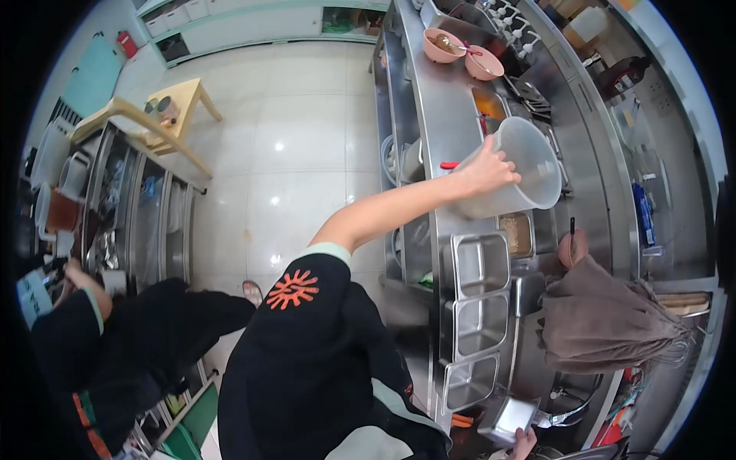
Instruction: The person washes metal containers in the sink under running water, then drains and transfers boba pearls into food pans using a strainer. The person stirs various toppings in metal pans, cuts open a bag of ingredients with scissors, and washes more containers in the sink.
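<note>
Along the counter [448, 103], three pans [481, 326] sit lined up already, left hand [489, 169] gripping a tub [530, 182], right hand [524, 445] a tin [512, 418], neither released yet.

Translucent plastic gave the tub [534, 165] a smooth, cloudy sheen above a surface [446, 115] of satin-finished metal. Polished metal pans [481, 326] and a smaller metal container [512, 418] gleamed. Brown cloth [602, 314] looked matt and creased, floor tiles [295, 134] shone glossy, and a chair [185, 103] showed smooth, pale wood.
</note>
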A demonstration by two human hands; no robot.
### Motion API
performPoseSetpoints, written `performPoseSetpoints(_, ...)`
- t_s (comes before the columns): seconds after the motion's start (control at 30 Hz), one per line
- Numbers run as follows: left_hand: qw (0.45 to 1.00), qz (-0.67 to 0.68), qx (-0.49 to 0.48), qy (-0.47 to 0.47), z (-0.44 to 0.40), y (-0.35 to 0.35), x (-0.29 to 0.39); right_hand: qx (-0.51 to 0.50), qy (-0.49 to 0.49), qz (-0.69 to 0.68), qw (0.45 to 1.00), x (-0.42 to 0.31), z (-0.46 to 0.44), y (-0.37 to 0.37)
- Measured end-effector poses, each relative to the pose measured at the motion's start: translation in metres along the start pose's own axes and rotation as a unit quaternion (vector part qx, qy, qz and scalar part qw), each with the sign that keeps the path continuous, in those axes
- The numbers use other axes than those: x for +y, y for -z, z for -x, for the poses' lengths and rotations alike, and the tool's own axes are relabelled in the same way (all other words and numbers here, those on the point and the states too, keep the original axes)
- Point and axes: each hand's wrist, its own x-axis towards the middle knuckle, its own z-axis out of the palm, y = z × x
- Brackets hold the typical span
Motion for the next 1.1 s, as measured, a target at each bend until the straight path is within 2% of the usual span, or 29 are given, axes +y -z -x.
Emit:
performPoseSetpoints(0.17, 0.999, 0.023, 0.016, 0.04, -0.01, -0.017, -0.062, 0.017, -0.031, 0.102, 0.994, -0.063, 0.038, 0.022)
performPoseSetpoints(0.33, 0.993, -0.079, 0.03, 0.078, -0.032, -0.038, -0.134, 0.034, -0.002, 0.174, 0.984, -0.144, 0.06, 0.037)
performPoseSetpoints(0.4, 0.988, -0.104, 0.034, 0.107, -0.046, -0.051, -0.166, 0.042, 0.037, 0.191, 0.98, -0.185, 0.066, 0.033)
performPoseSetpoints(0.47, 0.982, -0.114, -0.022, 0.152, -0.055, -0.048, -0.192, 0.044, 0.104, 0.189, 0.975, -0.227, 0.067, 0.018)
performPoseSetpoints(0.53, 0.976, -0.129, 0.026, 0.176, -0.069, -0.083, -0.218, 0.059, 0.21, 0.142, 0.966, -0.298, 0.061, -0.035)
performPoseSetpoints(0.57, 0.971, -0.137, 0.051, 0.189, -0.074, -0.094, -0.226, 0.04, 0.23, 0.164, 0.958, -0.32, 0.052, -0.049)
performPoseSetpoints(0.6, 0.966, -0.141, 0.102, 0.192, -0.073, -0.087, -0.227, 0.087, 0.299, 0.136, 0.94, -0.337, 0.037, -0.074)
performPoseSetpoints(0.63, 0.958, -0.144, 0.151, 0.196, -0.067, -0.08, -0.225, 0.048, 0.288, 0.111, 0.95, -0.354, 0.023, -0.089)
performPoseSetpoints(0.7, 0.943, -0.119, 0.231, 0.21, -0.05, -0.067, -0.213, 0.023, 0.322, 0.068, 0.944, -0.376, -0.013, -0.126)
performPoseSetpoints(0.77, 0.916, 0.067, 0.258, 0.301, -0.018, -0.068, -0.185, 0.026, 0.32, 0.017, 0.947, -0.391, -0.053, -0.174)
performPoseSetpoints(0.8, 0.891, 0.147, 0.242, 0.354, 0.005, -0.07, -0.167, 0.023, 0.343, 0.015, 0.939, -0.405, -0.07, -0.201)
performPoseSetpoints(0.83, 0.848, 0.237, 0.281, 0.382, 0.029, -0.089, -0.15, 0.023, 0.369, 0.009, 0.929, -0.411, -0.092, -0.229)
performPoseSetpoints(0.9, 0.8, 0.284, 0.24, 0.47, 0.083, -0.112, -0.098, 0.042, 0.407, 0.058, 0.91, -0.415, -0.138, -0.284)
performPoseSetpoints(0.93, 0.741, 0.379, 0.201, 0.516, 0.112, -0.131, -0.07, 0.039, 0.388, 0.098, 0.916, -0.423, -0.149, -0.311)
performPoseSetpoints(0.97, 0.707, 0.419, 0.177, 0.542, 0.14, -0.14, -0.041, 0.05, 0.395, 0.144, 0.906, -0.429, -0.156, -0.333)
performPoseSetpoints(1.03, 0.675, 0.439, 0.092, 0.586, 0.202, -0.164, 0.018, 0.083, 0.434, 0.231, 0.867, -0.425, -0.173, -0.371)
performPoseSetpoints(1.1, 0.621, 0.471, -0.052, 0.625, 0.264, -0.166, 0.065, 0.099, 0.432, 0.279, 0.852, -0.417, -0.178, -0.393)
